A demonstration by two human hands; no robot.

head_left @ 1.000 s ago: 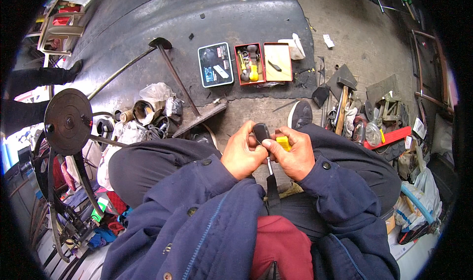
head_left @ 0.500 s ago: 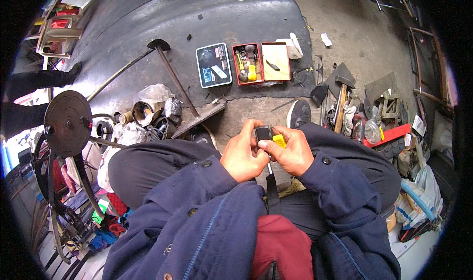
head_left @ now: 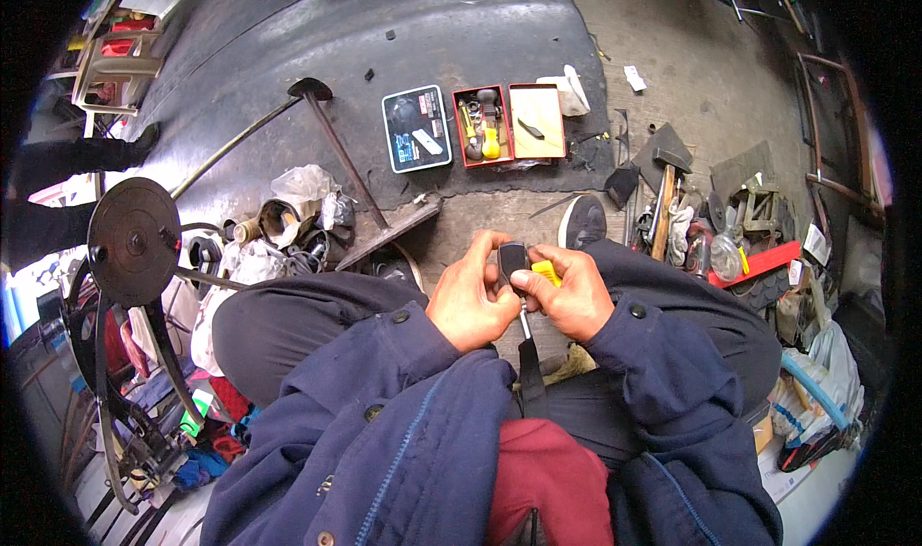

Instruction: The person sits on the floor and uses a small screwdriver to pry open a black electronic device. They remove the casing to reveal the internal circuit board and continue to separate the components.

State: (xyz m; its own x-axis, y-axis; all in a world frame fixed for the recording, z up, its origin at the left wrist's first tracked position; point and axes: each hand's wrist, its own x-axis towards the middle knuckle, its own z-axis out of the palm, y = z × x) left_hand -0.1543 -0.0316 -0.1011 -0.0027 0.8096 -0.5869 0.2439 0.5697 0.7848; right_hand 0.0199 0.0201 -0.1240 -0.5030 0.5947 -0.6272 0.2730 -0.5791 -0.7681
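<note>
My left hand [head_left: 471, 301] is closed round a smooth black handle-like piece [head_left: 513, 257], held upright between my knees. A thin metal rod [head_left: 524, 324] runs from it down to a flat black band [head_left: 531, 378] lying toward my lap. My right hand [head_left: 573, 299] is closed, its thumb pressed against the lower part of the black piece. A yellow tool handle [head_left: 546, 272] shows between the right fingers; its working end is hidden.
Ahead stand a dark tin [head_left: 417, 129] and an open red box [head_left: 483, 125] of tools. An iron shoe last stand [head_left: 370, 191] is at left, near a round metal wheel [head_left: 133, 242]. A hammer [head_left: 665, 200] and red bar [head_left: 756, 264] lie right. Another person's leg [head_left: 86, 152] is far left.
My hands and the black piece have shifted very slightly. The right thumb has moved a little to the right along the piece. The grip on both things stays the same.
</note>
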